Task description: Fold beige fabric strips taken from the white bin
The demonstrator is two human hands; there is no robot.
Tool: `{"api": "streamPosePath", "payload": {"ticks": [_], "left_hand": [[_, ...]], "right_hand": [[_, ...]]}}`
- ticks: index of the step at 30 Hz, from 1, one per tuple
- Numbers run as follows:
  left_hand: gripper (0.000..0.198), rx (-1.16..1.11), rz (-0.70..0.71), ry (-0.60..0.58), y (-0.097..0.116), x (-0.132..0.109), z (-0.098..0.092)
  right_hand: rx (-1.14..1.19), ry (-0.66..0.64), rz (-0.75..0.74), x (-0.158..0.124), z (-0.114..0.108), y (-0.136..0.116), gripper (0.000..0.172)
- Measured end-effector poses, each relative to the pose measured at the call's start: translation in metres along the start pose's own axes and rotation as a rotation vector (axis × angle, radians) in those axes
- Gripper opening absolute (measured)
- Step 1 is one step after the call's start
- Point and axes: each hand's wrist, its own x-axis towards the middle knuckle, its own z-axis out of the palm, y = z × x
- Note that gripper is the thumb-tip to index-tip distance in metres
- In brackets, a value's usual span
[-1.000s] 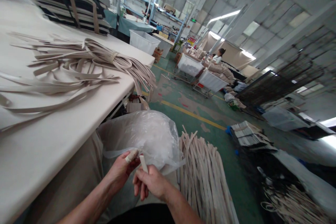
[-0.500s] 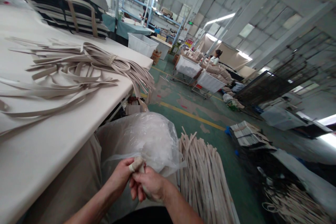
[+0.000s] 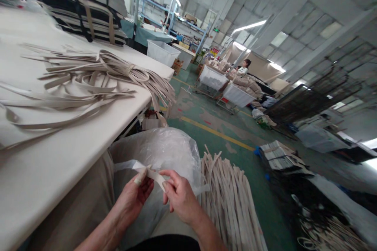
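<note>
A short stretch of pale fabric strap (image 3: pixel 156 178) runs between my hands, above my lap. My left hand (image 3: pixel 134 196) pinches it near the thumb, and a light wrap covers a digit of that hand. At the strap's other end, my right hand (image 3: pixel 180 198) has it between thumb and fingers. A clear plastic bag (image 3: pixel 173 145) bulges just beyond both hands. A whitish strip stretches left from my left fingertips; I cannot tell whether it is the same strap or the bag's edge.
To my left, a white table (image 3: pixel 73 141) carries a tied bundle of beige straps (image 3: pixel 129 70) and a strapped stack of sheets (image 3: pixel 88 11). More long straps (image 3: pixel 232 200) hang on my right. White bins on carts (image 3: pixel 213 77) and two people are farther off.
My hands were close together, clasped around something pale. They have moved apart sideways, and the strap now shows between them. The view has shifted slightly.
</note>
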Motion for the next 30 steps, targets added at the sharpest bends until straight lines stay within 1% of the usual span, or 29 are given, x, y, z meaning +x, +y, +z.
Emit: {"api": "streamPosePath", "payload": {"ticks": [3, 5, 6, 8, 10, 11, 12, 14, 15, 16, 17, 18, 20, 22, 23, 24, 27, 28, 29, 30], "left_hand": [[0.016, -0.043, -0.008, 0.022, 0.009, -0.005, -0.002], [0.014, -0.045, -0.014, -0.017, 0.009, -0.012, -0.003], [0.012, -0.034, -0.019, -0.062, 0.006, -0.017, -0.004], [0.012, 0.006, -0.023, -0.219, -0.002, -0.026, -0.003], [0.022, 0.042, -0.005, -0.392, -0.008, -0.031, -0.002], [0.026, 0.051, 0.009, -0.431, -0.009, -0.031, -0.001], [0.028, 0.050, 0.025, -0.415, -0.008, -0.030, -0.001], [0.023, 0.030, 0.054, -0.263, -0.002, -0.027, -0.001], [0.020, 0.021, 0.064, -0.182, 0.002, -0.025, -0.002], [0.018, 0.016, 0.070, -0.128, 0.004, -0.025, -0.002], [0.018, 0.019, 0.071, -0.118, 0.005, -0.025, -0.001], [0.020, 0.028, 0.063, -0.153, 0.003, -0.027, 0.000], [0.028, 0.050, 0.036, -0.273, -0.003, -0.031, 0.004], [0.035, 0.072, 0.028, -0.361, -0.007, -0.034, 0.007], [0.037, 0.081, 0.035, -0.366, -0.008, -0.034, 0.008], [0.039, 0.083, 0.050, -0.335, -0.007, -0.033, 0.008], [0.042, 0.058, 0.097, -0.192, -0.002, -0.028, 0.006], [0.041, 0.053, 0.100, -0.180, -0.003, -0.027, 0.006], [0.040, 0.056, 0.092, -0.205, -0.005, -0.027, 0.006], [0.039, 0.069, 0.078, -0.256, -0.008, -0.028, 0.007]], "right_hand": [[0.059, -0.089, -0.002, -0.004, 0.002, -0.006, 0.035], [0.064, -0.108, -0.011, -0.005, 0.002, -0.010, 0.034], [0.052, -0.100, -0.022, -0.005, 0.003, -0.012, 0.034], [0.026, -0.069, -0.057, -0.002, 0.007, -0.015, 0.035], [0.004, -0.051, -0.095, 0.001, 0.009, -0.016, 0.039], [-0.007, -0.053, -0.109, 0.002, 0.009, -0.016, 0.042], [-0.018, -0.056, -0.118, 0.001, 0.007, -0.016, 0.044], [-0.047, -0.041, -0.120, -0.003, 0.000, -0.017, 0.046], [-0.070, -0.014, -0.117, -0.005, -0.004, -0.018, 0.045], [-0.097, 0.022, -0.114, -0.007, -0.007, -0.019, 0.043], [-0.126, 0.054, -0.114, -0.008, -0.009, -0.020, 0.041], [-0.153, 0.072, -0.121, -0.008, -0.009, -0.021, 0.040], [-0.181, 0.083, -0.151, -0.007, -0.006, -0.023, 0.039], [-0.155, 0.079, -0.173, -0.004, -0.002, -0.023, 0.039], [-0.129, 0.077, -0.173, -0.004, -0.002, -0.022, 0.040], [-0.103, 0.078, -0.165, -0.004, -0.003, -0.020, 0.042], [-0.078, 0.098, -0.127, -0.006, -0.010, -0.013, 0.046], [-0.096, 0.113, -0.126, -0.007, -0.011, -0.012, 0.045], [-0.122, 0.126, -0.134, -0.007, -0.011, -0.011, 0.043], [-0.148, 0.133, -0.152, -0.006, -0.010, -0.011, 0.042]]}}
